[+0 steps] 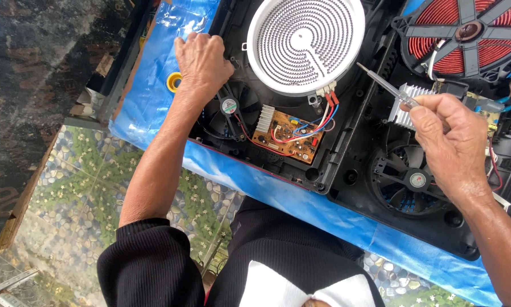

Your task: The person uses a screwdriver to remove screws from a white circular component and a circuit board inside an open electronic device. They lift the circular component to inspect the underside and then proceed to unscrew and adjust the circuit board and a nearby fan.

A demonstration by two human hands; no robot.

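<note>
Head view looks straight down on two opened cooktop housings lying on a blue plastic sheet (323, 213) over a floor patterned with pebbles and green leaves. Nearest the camera are the person's black sleeves and a dark ribbed garment with a white patch. Farther on, the right hand (451, 142) is curled closed, thumb and fingertips pinching the handle of a thin screwdriver (383, 84); its metal shaft slants up and to the left, the tip just beside the edge of the white heating element (305, 44). Under that hand sits a black cooling fan (412, 181) in the right housing, and just beside the knuckles a ribbed aluminium heat sink (404, 102). In the left housing (323, 165), an orange circuit board (287, 136) lies with red, blue and white wires running up to the element's terminals, and a smaller fan (231, 108) sits to its left. The left hand (201, 59) rests palm down on the far left corner of that housing, fingers bent loosely over the rim and holding nothing loose. Just left of it a yellow ring (174, 81) lies on the sheet. At the far right, a red induction coil (466, 34) with black spokes fills the corner.
</note>
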